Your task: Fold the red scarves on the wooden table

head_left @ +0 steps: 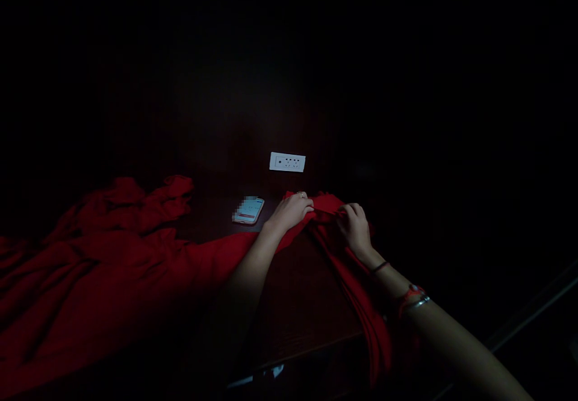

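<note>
Both my hands grip one stretch of red cloth over a dark table. My left hand is closed on its edge, with a ring on one finger. A short way to the right, my right hand pinches the same edge, its fingertips partly hidden in the folds. Between the hands the edge runs nearly straight. Below my right hand, long folds of the cloth hang over the table's front edge. More red fabric lies in a rumpled heap at the left.
A lit smartphone lies on the dark table, just left of my left hand. Behind it is a white socket panel. The surroundings are very dark. Something pale, which I cannot make out, shows below the table's front edge.
</note>
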A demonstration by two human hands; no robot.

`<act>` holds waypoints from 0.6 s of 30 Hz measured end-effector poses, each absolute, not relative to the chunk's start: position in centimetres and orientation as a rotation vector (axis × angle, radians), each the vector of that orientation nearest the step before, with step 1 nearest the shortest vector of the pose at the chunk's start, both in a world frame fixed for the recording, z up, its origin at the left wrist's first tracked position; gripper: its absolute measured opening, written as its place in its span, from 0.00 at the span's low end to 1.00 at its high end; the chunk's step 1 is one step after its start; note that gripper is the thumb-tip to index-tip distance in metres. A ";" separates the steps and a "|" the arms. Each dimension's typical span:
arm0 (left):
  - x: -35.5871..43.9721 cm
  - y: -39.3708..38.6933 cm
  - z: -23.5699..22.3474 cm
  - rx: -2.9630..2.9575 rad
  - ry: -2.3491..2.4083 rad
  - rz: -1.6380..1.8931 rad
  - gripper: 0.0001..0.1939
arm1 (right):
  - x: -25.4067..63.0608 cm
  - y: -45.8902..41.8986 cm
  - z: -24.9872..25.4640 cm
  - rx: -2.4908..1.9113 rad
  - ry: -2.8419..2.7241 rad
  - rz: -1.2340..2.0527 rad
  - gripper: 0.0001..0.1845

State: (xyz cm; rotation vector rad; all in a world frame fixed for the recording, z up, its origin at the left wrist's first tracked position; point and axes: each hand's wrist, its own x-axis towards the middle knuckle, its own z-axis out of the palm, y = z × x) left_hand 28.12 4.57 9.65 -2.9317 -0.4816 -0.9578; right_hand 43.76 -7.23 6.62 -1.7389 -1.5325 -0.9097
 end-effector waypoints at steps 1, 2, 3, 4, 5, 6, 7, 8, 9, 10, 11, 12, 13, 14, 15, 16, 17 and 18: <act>28.1 4.6 9.6 -2.939 -0.465 -0.945 0.10 | 44.1 -7.4 6.6 -1.731 -1.553 -0.906 0.07; 28.0 4.7 9.7 -2.944 -0.449 -0.935 0.10 | 44.3 -7.6 6.5 -1.740 -1.563 -0.912 0.08; 27.9 4.7 9.7 -2.946 -0.436 -0.935 0.10 | 44.6 -7.9 6.3 -1.759 -1.565 -0.930 0.08; 27.7 4.8 9.8 -2.945 -0.434 -0.940 0.10 | 44.8 -8.2 6.0 -1.785 -1.562 -0.955 0.09; 27.5 4.7 9.8 -2.943 -0.443 -0.942 0.11 | 45.1 -8.5 5.8 -1.815 -1.559 -0.984 0.10; 27.4 4.7 9.9 -2.942 -0.463 -0.938 0.11 | 45.3 -8.7 5.6 -1.847 -1.555 -1.016 0.11; 27.2 4.7 9.9 -2.940 -0.487 -0.925 0.11 | 45.6 -8.9 5.5 -1.880 -1.558 -1.045 0.12; 27.2 4.6 10.0 -2.938 -0.507 -0.903 0.12 | 45.9 -9.0 5.4 -1.911 -1.562 -1.069 0.14; 27.1 4.6 10.0 -2.934 -0.515 -0.881 0.12 | 46.2 -9.0 5.5 -1.943 -1.562 -1.086 0.14; 27.1 4.5 9.9 -2.926 -0.505 -0.866 0.11 | 46.5 -8.9 5.6 -1.973 -1.563 -1.090 0.13; 27.1 4.5 9.9 -2.917 -0.483 -0.858 0.11 | 46.8 -8.8 5.8 -1.999 -1.570 -1.078 0.12; 27.1 4.5 9.9 -2.912 -0.453 -0.857 0.11 | 47.1 -8.6 6.0 -2.018 -1.590 -1.050 0.11; 27.1 4.6 9.9 -2.914 -0.419 -0.859 0.11 | 47.5 -8.5 6.2 -2.030 -1.620 -1.013 0.10; 27.1 4.7 9.9 -2.926 -0.388 -0.855 0.11 | 47.8 -8.4 6.3 -2.030 -1.660 -0.973 0.11; 27.1 4.8 9.9 -2.945 -0.365 -0.839 0.10 | 48.0 -8.4 6.5 -2.019 -1.700 -0.937 0.11; 27.0 4.9 10.0 -2.968 -0.345 -0.807 0.09 | 48.2 -8.4 6.6 -2.003 -1.728 -0.912 0.12; 27.0 4.9 10.0 -2.991 -0.326 -0.761 0.09 | 48.4 -8.6 6.6 -1.988 -1.740 -0.899 0.12; 26.9 4.9 10.0 -3.009 -0.307 -0.701 0.08 | 48.5 -8.8 6.6 -1.979 -1.741 -0.894 0.13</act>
